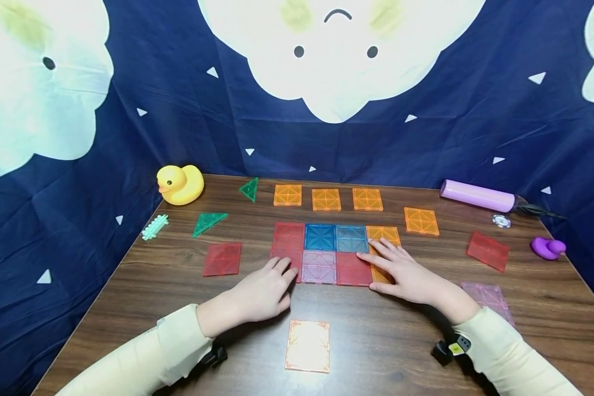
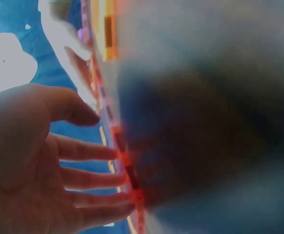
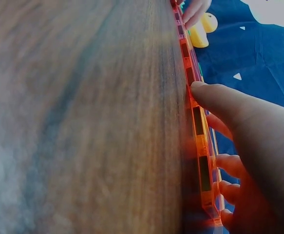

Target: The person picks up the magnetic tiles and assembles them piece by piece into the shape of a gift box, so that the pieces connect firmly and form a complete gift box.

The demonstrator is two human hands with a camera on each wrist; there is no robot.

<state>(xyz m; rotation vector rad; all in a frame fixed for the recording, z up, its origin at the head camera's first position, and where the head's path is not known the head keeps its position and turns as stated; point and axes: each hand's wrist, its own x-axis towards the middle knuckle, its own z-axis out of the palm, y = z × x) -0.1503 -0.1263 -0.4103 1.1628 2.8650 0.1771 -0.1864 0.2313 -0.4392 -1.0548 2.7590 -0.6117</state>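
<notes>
Flat translucent square tiles lie edge to edge in two rows in the middle of the table. At their left end are red tiles (image 1: 288, 236), then a blue tile (image 1: 320, 237) above a purple tile (image 1: 319, 268). Further right, a paler blue tile (image 1: 352, 239) sits above another red tile (image 1: 353, 269), with orange tiles (image 1: 383, 234) at the right end. My left hand (image 1: 263, 290) touches the lower left red tile with its fingertips. On the right, my right hand (image 1: 403, 273) rests spread fingers on the orange end tiles; its thumb meets their near edge in the right wrist view.
A loose orange tile (image 1: 307, 346) lies in front, glaring with light. Several orange tiles (image 1: 326, 199) line the back. Red tiles (image 1: 222, 259) lie on both sides, and a purple tile (image 1: 490, 300) is partly under the right forearm. A yellow duck (image 1: 180, 185) stands back left; a lilac cylinder (image 1: 477, 195) back right.
</notes>
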